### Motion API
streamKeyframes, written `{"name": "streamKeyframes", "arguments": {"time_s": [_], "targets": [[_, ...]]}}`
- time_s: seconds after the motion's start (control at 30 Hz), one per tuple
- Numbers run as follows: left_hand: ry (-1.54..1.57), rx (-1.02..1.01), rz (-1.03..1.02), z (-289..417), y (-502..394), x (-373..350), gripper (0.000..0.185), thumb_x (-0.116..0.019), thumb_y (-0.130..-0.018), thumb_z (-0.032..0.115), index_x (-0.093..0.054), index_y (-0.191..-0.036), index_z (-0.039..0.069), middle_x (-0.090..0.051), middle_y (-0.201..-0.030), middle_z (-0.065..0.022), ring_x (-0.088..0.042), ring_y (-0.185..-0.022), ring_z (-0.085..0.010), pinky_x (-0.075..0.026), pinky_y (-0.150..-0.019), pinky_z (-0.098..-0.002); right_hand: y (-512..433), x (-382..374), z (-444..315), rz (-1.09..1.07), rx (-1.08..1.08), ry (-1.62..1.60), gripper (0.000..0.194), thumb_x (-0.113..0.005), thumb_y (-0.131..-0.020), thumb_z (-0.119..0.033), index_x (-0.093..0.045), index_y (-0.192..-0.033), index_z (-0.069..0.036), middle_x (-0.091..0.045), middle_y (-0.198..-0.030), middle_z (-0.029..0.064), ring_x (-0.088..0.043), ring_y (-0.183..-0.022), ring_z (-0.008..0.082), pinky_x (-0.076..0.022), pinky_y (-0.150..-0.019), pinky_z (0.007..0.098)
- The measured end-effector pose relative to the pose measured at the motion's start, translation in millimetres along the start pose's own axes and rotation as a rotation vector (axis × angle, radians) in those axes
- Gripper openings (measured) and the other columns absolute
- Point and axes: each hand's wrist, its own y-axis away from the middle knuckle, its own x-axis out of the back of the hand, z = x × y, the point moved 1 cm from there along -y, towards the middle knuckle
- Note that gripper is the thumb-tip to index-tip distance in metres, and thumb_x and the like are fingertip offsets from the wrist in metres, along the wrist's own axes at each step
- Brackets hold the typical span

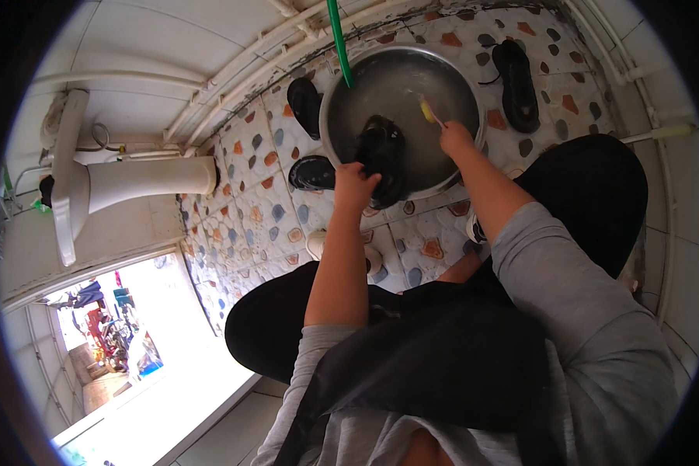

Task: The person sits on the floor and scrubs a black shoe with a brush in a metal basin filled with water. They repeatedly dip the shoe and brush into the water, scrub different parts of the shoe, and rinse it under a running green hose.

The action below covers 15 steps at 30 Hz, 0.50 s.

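Observation:
A wide metal basin [326, 119] of cloudy water sits on the floor before me. My left hand [354, 183] grips a wet black shoe [381, 145] at the basin's near left side. The shoe is partly in the water and overlaps the near rim. In my right hand [456, 140] is a small brush [427, 109] with a thin pinkish handle and yellow bristles. The brush is over the water, to the right of the shoe and apart from it. A green hose [338, 41] hangs down into the basin at its far left.
Black footwear [305, 108] and another black shoe [313, 173] lie left of the basin. A black laced shoe [515, 87] lies to its right. Left stands a white pedestal washbasin [145, 185]. Pipes [239, 84] run along the wall. Stone-patterned tiles [268, 212] cover the floor.

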Motion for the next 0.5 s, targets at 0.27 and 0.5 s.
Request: {"name": "streamKeyframes", "arguments": {"time_s": [0.27,0.5], "targets": [[-0.413,-0.252,0.133,45,18,20,0.021,-0.061,-0.069,0.0,-0.057,-0.089,0.001,-0.049,-0.116,-0.017,-0.046,-0.109,-0.0378,-0.041,-0.089,-0.0434,-1,-19,-6,-0.142,0.073,-0.139,0.031,-0.053,-0.084,-0.015,-0.058,-0.112,-0.005,-0.06,-0.108,0.0167,-0.057,-0.102,0.0315,-0.0447,-0.084,0.0367],[-0.498,-0.253,0.189,56,39,9,0.025,-0.064,-0.066,0.002,-0.055,-0.09,0.002,-0.041,-0.128,-0.0234,-0.04,-0.118,-0.0414,-0.036,-0.095,-0.0484,32,-38,-41,-0.133,0.392,-0.303,0.026,-0.051,-0.085,-0.016,-0.062,-0.106,-0.007,-0.063,-0.101,0.0149,-0.059,-0.093,0.0322,-0.047,-0.079,0.0385]]}}
